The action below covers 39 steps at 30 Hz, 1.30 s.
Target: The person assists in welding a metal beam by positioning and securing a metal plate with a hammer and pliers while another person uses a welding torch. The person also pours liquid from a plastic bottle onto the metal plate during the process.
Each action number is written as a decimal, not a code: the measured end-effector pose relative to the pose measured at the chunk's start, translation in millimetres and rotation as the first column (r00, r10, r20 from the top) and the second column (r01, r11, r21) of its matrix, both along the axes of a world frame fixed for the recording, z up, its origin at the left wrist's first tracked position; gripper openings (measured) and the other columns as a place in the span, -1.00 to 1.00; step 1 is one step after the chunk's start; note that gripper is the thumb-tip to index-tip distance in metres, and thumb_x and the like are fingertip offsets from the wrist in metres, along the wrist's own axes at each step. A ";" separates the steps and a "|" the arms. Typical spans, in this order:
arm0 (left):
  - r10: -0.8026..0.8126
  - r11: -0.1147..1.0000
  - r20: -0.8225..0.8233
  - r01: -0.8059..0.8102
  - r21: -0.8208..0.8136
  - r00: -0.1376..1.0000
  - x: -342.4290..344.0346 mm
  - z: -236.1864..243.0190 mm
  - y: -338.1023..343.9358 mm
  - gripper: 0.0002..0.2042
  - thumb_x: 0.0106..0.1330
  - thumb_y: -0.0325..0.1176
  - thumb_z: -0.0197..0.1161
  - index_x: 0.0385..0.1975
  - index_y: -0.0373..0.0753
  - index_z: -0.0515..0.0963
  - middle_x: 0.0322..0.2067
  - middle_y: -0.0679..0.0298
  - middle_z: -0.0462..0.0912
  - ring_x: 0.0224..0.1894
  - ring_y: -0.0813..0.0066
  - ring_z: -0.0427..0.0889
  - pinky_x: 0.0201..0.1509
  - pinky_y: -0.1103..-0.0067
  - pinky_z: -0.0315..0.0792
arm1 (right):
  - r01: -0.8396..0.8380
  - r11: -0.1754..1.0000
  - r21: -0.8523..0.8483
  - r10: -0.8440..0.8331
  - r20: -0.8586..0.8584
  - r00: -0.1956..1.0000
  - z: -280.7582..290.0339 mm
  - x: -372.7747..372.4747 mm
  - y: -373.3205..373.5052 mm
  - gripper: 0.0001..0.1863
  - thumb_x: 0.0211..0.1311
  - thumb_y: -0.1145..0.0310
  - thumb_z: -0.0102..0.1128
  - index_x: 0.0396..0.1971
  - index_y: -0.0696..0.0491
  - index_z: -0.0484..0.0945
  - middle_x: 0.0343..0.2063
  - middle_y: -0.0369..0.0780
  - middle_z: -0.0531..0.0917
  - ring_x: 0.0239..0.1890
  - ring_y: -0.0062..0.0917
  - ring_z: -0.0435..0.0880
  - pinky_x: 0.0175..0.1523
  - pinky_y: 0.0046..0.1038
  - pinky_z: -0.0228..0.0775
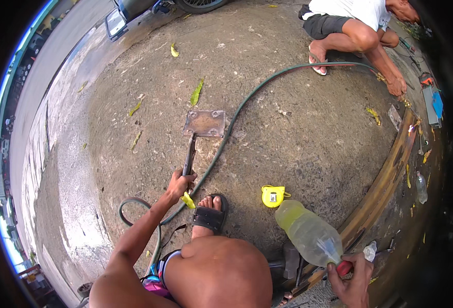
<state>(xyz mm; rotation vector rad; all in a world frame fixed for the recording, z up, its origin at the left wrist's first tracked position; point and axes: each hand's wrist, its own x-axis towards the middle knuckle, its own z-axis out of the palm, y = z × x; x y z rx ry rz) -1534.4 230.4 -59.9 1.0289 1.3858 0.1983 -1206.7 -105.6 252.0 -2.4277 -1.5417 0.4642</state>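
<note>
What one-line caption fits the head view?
The left hand holds a dark tool against a metal plate; the right hand grips a plastic bottle at its red cap; a co-worker crouches beyond.

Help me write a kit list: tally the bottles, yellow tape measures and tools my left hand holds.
Bottles: 2 (red-capped bottle in the right hand, clear bottle, far right)
Yellow tape measures: 1
Tools in the left hand: 1
Total: 4
Unclear white item by the right hand: not counted.
</note>
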 end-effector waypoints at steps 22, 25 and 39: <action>-0.128 0.978 -0.339 0.175 0.111 0.932 -99.6 -64.0 72.5 -0.67 0.35 -0.12 0.28 -0.26 -0.34 0.63 -0.45 0.05 0.69 -0.33 0.11 0.73 -0.20 0.27 0.54 | -0.131 0.892 0.432 0.335 -0.438 0.834 -167.6 -85.8 231.9 -0.59 -0.07 0.32 0.59 -0.26 0.10 0.57 -0.12 -0.11 0.59 -0.08 -0.20 0.63 -0.05 -0.22 0.49; -0.284 0.816 -0.633 0.528 0.235 0.720 -126.0 -52.5 112.7 -0.67 0.31 -0.12 0.29 -0.14 -0.27 0.64 -0.26 -0.14 0.71 -0.14 -0.21 0.69 -0.01 0.09 0.52 | -0.150 0.844 0.515 0.416 -0.452 0.789 -183.3 -103.9 245.6 -0.59 0.01 0.21 0.56 -0.21 0.07 0.57 -0.09 -0.11 0.65 0.02 -0.13 0.65 0.10 -0.17 0.43; -0.666 0.681 0.129 0.528 0.507 0.735 -27.2 14.3 47.8 -0.03 -0.01 -0.05 0.66 0.39 -0.29 0.29 0.27 -0.07 0.46 0.35 0.03 0.44 0.46 0.22 0.30 | -0.255 0.841 0.478 0.431 -0.305 0.849 -213.8 -163.1 341.3 -0.52 0.28 -0.11 0.33 -0.20 0.07 0.63 -0.25 -0.12 0.70 -0.14 -0.16 0.66 0.03 -0.16 0.36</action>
